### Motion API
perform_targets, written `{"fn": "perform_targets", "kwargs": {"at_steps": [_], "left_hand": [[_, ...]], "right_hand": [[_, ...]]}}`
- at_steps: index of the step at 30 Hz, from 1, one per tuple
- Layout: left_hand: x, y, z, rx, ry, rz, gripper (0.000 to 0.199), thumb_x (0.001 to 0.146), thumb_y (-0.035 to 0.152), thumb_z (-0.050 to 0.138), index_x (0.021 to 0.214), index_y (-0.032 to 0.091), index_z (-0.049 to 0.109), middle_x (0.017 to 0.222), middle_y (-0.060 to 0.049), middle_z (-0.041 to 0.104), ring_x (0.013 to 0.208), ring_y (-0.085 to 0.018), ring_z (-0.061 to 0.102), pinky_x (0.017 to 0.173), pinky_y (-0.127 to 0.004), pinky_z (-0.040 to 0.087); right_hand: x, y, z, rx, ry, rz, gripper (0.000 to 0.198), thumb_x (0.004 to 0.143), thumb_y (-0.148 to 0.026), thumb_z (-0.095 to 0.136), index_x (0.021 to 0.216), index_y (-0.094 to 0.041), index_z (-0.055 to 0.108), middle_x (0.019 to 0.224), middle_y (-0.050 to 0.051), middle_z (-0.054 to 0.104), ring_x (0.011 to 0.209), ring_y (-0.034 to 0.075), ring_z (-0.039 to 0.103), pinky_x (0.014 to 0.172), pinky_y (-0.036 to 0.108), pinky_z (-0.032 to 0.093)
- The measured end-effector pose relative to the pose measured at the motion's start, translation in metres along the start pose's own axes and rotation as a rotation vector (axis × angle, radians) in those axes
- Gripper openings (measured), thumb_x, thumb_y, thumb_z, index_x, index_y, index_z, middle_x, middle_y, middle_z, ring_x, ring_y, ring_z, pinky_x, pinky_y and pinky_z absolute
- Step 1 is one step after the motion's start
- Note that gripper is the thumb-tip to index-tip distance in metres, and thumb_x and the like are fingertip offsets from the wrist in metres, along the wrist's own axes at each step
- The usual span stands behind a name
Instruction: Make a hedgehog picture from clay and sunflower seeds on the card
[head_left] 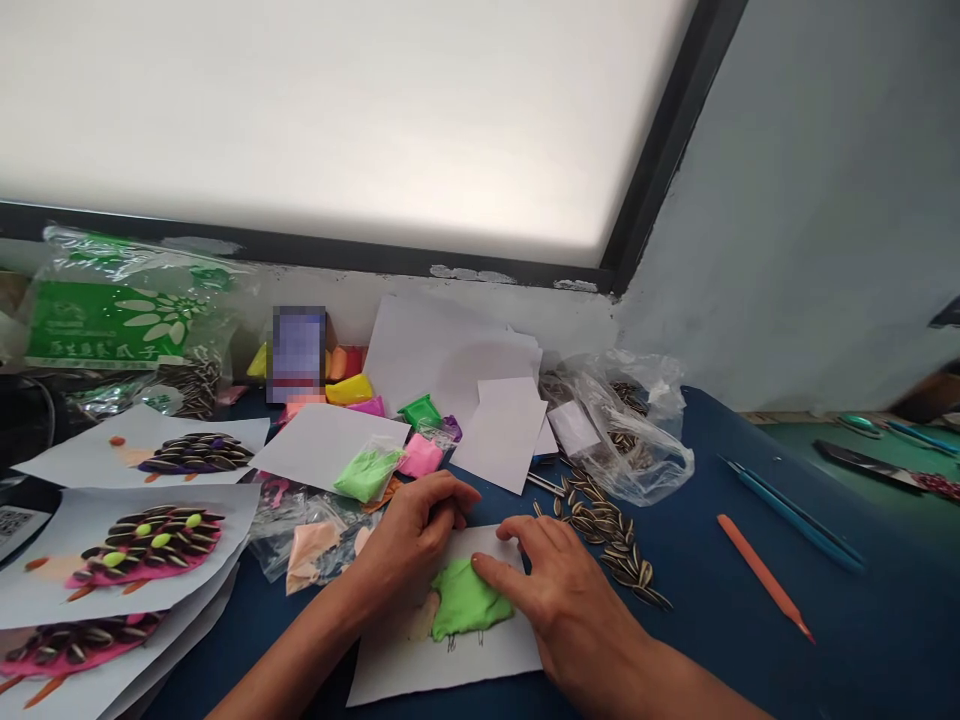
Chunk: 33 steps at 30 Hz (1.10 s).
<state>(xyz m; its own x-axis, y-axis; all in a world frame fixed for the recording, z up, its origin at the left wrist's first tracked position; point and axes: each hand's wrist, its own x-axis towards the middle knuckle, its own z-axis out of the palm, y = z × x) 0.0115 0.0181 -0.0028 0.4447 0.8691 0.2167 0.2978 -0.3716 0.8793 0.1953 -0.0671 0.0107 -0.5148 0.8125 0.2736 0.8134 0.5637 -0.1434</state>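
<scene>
Clay (471, 604) appears at the shaping step: right hand (561, 598) spread, thumb touching it; left hand (420, 516) curled, grip unclear. Next press likely needs even pressure.

Bright white pane (337, 110) in dark frame (670, 150), pale patches along lower edge. Plain grey wall (825, 200) right. Dark blue counter (885, 640) below; green surface (787, 435) beyond.

Orange pencil (763, 575), slim blue tool (795, 517) near it, dark blade (866, 466) with red-patterned handle (937, 484) at right, dark frame (337, 249) around bright white panel (337, 110), grey wall (810, 220)
</scene>
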Motion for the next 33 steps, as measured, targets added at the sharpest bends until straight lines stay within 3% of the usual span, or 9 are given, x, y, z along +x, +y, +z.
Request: {"fn": "perform_targets", "kwargs": {"at_steps": [6, 11, 27, 33], "left_hand": [[0.000, 0.001, 0.000, -0.012, -0.013, -0.016, 0.028, 0.080, 0.018, 0.040, 0.088, 0.017, 0.066, 0.077, -0.003, 0.065, 0.068, -0.015, 0.062, 0.063, -0.026, 0.050], [-0.001, 0.002, 0.000, -0.005, -0.001, -0.019, 0.028, 0.081, 0.018, 0.040, 0.088, 0.017, 0.067, 0.079, -0.004, 0.066, 0.070, -0.015, 0.063, 0.064, -0.027, 0.050], [-0.001, 0.002, -0.001, 0.011, -0.006, 0.000, 0.029, 0.081, 0.016, 0.039, 0.088, 0.016, 0.068, 0.073, -0.003, 0.064, 0.068, -0.016, 0.061, 0.063, -0.026, 0.048], [-0.001, 0.001, -0.001, 0.024, -0.018, -0.013, 0.031, 0.080, 0.015, 0.038, 0.090, 0.017, 0.067, 0.075, -0.003, 0.065, 0.069, -0.015, 0.062, 0.063, -0.026, 0.049]], "right_hand": [[0.005, -0.001, 0.000, -0.014, 0.085, -0.084, 0.044, 0.077, -0.001, 0.052, 0.115, -0.022, 0.063, 0.118, 0.014, 0.055, 0.098, 0.025, 0.053, 0.083, 0.040, 0.046], [0.010, -0.003, 0.000, -0.087, 0.084, -0.137, 0.027, 0.082, -0.012, 0.058, 0.106, -0.022, 0.065, 0.114, 0.014, 0.058, 0.094, 0.026, 0.055, 0.081, 0.042, 0.047], [-0.006, 0.004, 0.000, -0.081, 0.154, -0.088, 0.030, 0.092, -0.008, 0.047, 0.113, -0.019, 0.066, 0.110, 0.013, 0.062, 0.098, 0.023, 0.058, 0.084, 0.039, 0.051], [-0.011, 0.006, 0.002, -0.132, 0.181, -0.111, 0.033, 0.089, -0.008, 0.049, 0.116, -0.019, 0.065, 0.113, 0.015, 0.063, 0.098, 0.024, 0.059, 0.085, 0.040, 0.051]]}}
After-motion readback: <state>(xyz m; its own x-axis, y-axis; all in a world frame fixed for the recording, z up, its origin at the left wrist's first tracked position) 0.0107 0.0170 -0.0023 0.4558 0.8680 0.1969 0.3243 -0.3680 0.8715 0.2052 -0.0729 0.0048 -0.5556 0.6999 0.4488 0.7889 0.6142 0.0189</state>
